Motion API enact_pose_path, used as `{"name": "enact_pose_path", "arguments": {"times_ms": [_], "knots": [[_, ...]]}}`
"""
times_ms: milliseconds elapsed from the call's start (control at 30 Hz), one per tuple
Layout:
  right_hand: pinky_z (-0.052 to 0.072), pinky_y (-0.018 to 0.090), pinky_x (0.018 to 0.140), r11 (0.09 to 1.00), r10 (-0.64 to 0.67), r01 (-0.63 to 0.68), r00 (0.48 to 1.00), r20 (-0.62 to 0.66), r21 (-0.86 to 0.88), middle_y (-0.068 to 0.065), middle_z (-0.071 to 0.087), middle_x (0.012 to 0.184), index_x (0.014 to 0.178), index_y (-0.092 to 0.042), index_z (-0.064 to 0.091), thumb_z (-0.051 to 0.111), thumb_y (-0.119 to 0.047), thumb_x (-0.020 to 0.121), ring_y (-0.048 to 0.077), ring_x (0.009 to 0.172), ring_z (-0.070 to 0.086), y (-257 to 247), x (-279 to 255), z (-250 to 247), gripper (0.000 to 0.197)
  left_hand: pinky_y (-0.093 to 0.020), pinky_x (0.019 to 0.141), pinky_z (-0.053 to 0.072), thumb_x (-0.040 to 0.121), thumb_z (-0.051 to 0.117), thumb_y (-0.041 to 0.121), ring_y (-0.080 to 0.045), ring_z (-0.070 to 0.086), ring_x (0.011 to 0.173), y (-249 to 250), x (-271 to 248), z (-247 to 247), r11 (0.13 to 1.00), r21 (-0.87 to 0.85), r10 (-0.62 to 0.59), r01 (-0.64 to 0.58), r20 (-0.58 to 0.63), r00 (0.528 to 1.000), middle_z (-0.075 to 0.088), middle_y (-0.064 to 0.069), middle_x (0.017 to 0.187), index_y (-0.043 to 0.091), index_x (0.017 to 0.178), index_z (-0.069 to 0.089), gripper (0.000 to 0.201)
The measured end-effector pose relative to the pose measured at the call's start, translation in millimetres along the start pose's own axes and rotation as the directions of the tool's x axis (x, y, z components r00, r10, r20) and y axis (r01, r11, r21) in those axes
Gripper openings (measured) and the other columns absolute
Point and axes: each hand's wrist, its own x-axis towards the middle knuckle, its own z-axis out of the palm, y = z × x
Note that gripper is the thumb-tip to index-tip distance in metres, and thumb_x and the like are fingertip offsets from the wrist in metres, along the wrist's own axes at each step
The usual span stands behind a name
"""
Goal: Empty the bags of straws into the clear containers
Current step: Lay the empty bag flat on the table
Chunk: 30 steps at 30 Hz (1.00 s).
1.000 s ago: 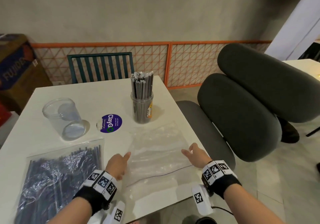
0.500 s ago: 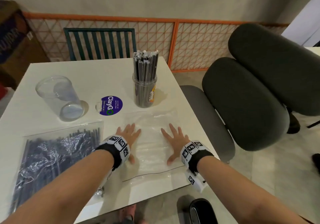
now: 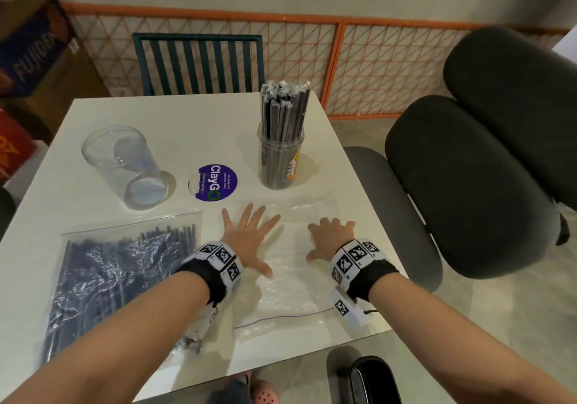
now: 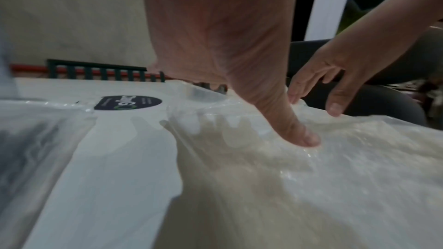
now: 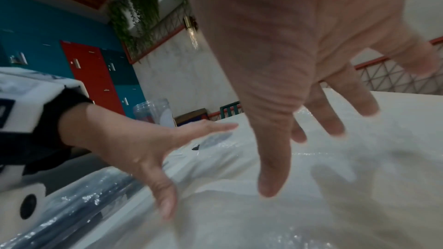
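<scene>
An empty clear zip bag (image 3: 290, 282) lies flat near the table's front right. My left hand (image 3: 249, 241) presses on its left part with fingers spread straight, the thumb (image 4: 297, 135) touching the plastic. My right hand (image 3: 329, 238) hovers over or rests on its right part, fingers spread (image 5: 273, 183). A full bag of dark wrapped straws (image 3: 115, 275) lies at the front left. An upright clear container (image 3: 282, 160) packed with dark straws stands behind the empty bag. An empty clear container (image 3: 125, 166) stands at the left.
A round purple ClayGo sticker (image 3: 215, 182) lies between the two containers. The white table (image 3: 187, 122) ends close to my right wrist. Grey padded chairs (image 3: 468, 185) stand to the right, a green slatted chair (image 3: 199, 63) behind the table, cardboard boxes (image 3: 28, 60) far left.
Both hands slid forward along the empty bag, from fists with pointing fingers near its zip edge to flat, spread fingers on its middle. The head view tilted down.
</scene>
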Motion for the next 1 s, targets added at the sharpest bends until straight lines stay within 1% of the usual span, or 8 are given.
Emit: {"name": "enact_pose_path", "arguments": {"times_ms": [167, 300, 467, 633, 767, 833, 900, 1000], "knots": [[0.013, 0.066, 0.111, 0.989, -0.091, 0.071, 0.984, 0.152, 0.131, 0.001, -0.027, 0.156, 0.147, -0.038, -0.012, 0.077, -0.045, 0.069, 0.038, 0.144, -0.015, 8, 13, 19, 0.118, -0.075, 0.1, -0.01, 0.054, 0.065, 0.075, -0.032, -0.02, 0.143, -2, 7, 9, 0.987, -0.091, -0.118, 0.132, 0.144, 0.983, -0.022, -0.006, 0.157, 0.037, 0.145, -0.019, 0.129], [0.01, 0.067, 0.111, 0.984, -0.085, 0.05, 0.974, 0.208, 0.168, 0.0, -0.027, 0.156, 0.146, -0.039, -0.013, 0.075, -0.047, 0.07, 0.035, 0.145, -0.016, 25, 9, 29, 0.117, -0.068, 0.108, -0.003, 0.062, 0.066, 0.068, -0.022, -0.015, 0.145, -8, 4, 8, 0.919, -0.379, -0.069, 0.112, 0.124, 0.99, -0.017, 0.005, 0.158, 0.039, 0.146, -0.011, 0.118], [0.014, 0.067, 0.11, 0.992, -0.049, 0.044, 0.998, 0.041, 0.117, 0.005, 0.0, 0.159, 0.149, -0.032, 0.0, 0.065, -0.048, 0.08, 0.039, 0.145, 0.001, 3, -9, -7, 0.096, -0.055, 0.116, 0.012, 0.082, 0.053, 0.057, -0.017, 0.004, 0.146, -20, -23, -14, 0.756, -0.652, -0.108, -0.06, -0.214, 0.971, 0.005, 0.006, 0.159, 0.034, 0.149, 0.004, 0.086], [0.036, 0.041, 0.105, 0.877, -0.294, 0.328, 0.944, -0.148, 0.351, 0.014, 0.042, 0.142, 0.143, -0.02, 0.029, 0.059, -0.033, 0.089, 0.031, 0.129, 0.041, -52, -14, -50, 0.064, -0.044, 0.111, 0.026, 0.092, 0.051, 0.038, -0.025, 0.025, 0.138, -61, -67, -12, 0.534, -0.843, -0.476, -0.06, -0.359, 0.803, 0.036, -0.008, 0.147, 0.018, 0.145, 0.028, 0.061], [0.041, 0.023, 0.078, 0.703, -0.416, 0.336, 0.909, -0.021, 0.627, 0.012, 0.058, 0.125, 0.135, -0.016, 0.042, 0.061, -0.03, 0.088, 0.025, 0.108, 0.059, -110, -8, -58, 0.052, -0.049, 0.108, 0.028, 0.093, 0.05, 0.034, -0.032, 0.027, 0.132, -111, -115, 15, 0.584, -0.786, -0.706, 0.203, -0.368, 0.605, 0.039, -0.017, 0.141, 0.009, 0.134, 0.044, 0.049], [0.046, 0.026, 0.066, 0.648, -0.426, 0.252, 0.902, 0.068, 0.719, 0.012, 0.056, 0.122, 0.139, -0.015, 0.034, 0.06, -0.033, 0.089, 0.024, 0.091, 0.063, -139, -2, -49, 0.059, -0.051, 0.107, 0.029, 0.089, 0.054, 0.04, -0.036, 0.029, 0.131, -130, -141, 36, 0.484, -0.783, -0.832, 0.391, -0.273, 0.483, 0.037, -0.018, 0.141, 0.008, 0.133, 0.046, 0.054], [0.049, 0.035, 0.073, 0.65, -0.415, 0.211, 0.903, 0.109, 0.73, 0.014, 0.05, 0.13, 0.145, -0.013, 0.021, 0.058, -0.039, 0.088, 0.028, 0.093, 0.063, -164, 6, -38, 0.072, -0.052, 0.105, 0.028, 0.084, 0.057, 0.049, -0.039, 0.029, 0.131, -145, -163, 58, 0.297, -0.791, -0.923, 0.536, -0.094, 0.373, 0.034, -0.021, 0.143, 0.008, 0.137, 0.041, 0.069], [0.048, 0.036, 0.084, 0.683, -0.367, 0.204, 0.926, 0.088, 0.701, 0.017, 0.033, 0.149, 0.148, -0.009, 0.011, 0.058, -0.047, 0.086, 0.034, 0.123, 0.051, -191, 13, -23, 0.086, -0.045, 0.105, 0.028, 0.079, 0.058, 0.058, -0.041, 0.036, 0.128, -166, -187, 83, 0.15, -0.72, -0.928, 0.678, 0.134, 0.347, 0.037, -0.028, 0.141, -0.001, 0.14, 0.031, 0.089]]}}
